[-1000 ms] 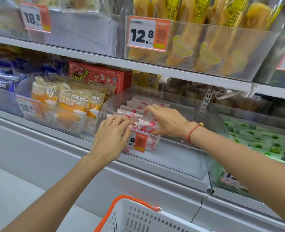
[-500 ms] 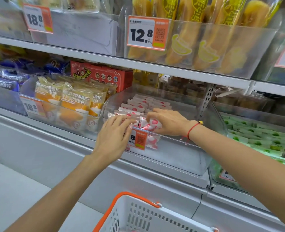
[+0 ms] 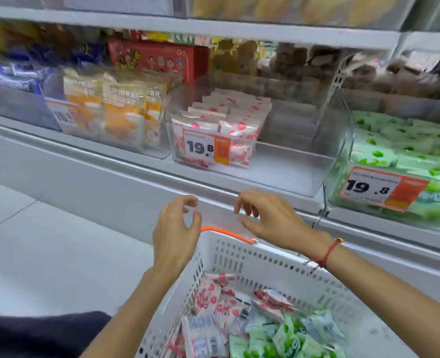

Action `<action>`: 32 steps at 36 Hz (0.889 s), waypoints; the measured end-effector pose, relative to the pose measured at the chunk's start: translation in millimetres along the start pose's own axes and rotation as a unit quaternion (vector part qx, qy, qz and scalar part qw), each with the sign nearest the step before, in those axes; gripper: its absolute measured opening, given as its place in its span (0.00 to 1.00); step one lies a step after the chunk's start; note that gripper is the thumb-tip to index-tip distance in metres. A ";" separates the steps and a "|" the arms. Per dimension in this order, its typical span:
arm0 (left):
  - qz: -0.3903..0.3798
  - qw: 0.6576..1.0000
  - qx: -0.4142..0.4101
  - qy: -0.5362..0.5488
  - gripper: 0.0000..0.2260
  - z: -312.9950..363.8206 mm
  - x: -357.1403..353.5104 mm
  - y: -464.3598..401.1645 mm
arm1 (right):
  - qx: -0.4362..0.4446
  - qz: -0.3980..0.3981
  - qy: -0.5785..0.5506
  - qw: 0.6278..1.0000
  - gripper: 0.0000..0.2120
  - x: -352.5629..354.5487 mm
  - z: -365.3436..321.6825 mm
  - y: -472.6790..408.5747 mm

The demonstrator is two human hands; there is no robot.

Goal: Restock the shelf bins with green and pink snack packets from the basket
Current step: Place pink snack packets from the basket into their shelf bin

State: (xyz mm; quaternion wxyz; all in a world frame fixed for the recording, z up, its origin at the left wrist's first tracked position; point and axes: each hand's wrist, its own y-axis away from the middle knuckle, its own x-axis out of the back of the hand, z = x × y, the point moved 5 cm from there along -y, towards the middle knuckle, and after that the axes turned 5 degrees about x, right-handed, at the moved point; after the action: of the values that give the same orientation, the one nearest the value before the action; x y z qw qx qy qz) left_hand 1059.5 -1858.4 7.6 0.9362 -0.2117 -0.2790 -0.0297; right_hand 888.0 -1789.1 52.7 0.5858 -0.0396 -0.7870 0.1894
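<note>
Both hands hold nothing: left hand (image 3: 175, 228) and right hand (image 3: 273, 218) hover with loosely curled fingers above the white plastic basket (image 3: 270, 264) of pink packets (image 3: 208, 297) and green packets (image 3: 286, 337). Beyond, pale floor (image 3: 46, 241), then clear shelf bins (image 3: 291, 166).

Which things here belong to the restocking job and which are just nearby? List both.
Part of the job:
basket
pink packets in basket
green packets in basket
pink bin
green bin
left hand
right hand

Just nearby:
orange packets
red box
blue packets
</note>
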 end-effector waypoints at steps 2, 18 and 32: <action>-0.062 0.997 0.027 -0.038 0.08 -20.5 -11.4 17.0 | -0.028 -0.083 -0.027 0.996 0.08 -39.4 3.1 22.0; -0.591 0.674 0.027 -0.443 0.27 -142.9 -78.9 145.4 | -0.121 -0.392 -0.182 0.894 0.40 -254.0 -38.4 150.3; -0.630 0.731 0.263 0.015 0.26 -77.1 -76.7 89.0 | -0.270 -0.272 -0.419 0.823 0.09 -170.4 13.8 121.4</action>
State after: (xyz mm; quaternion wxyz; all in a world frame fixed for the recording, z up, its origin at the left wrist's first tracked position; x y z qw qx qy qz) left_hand 1049.6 -1814.1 -125.5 0.7251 0.2677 -0.3309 -0.5414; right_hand 908.7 -1728.8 -147.1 0.1930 0.1022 -0.9553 -0.1993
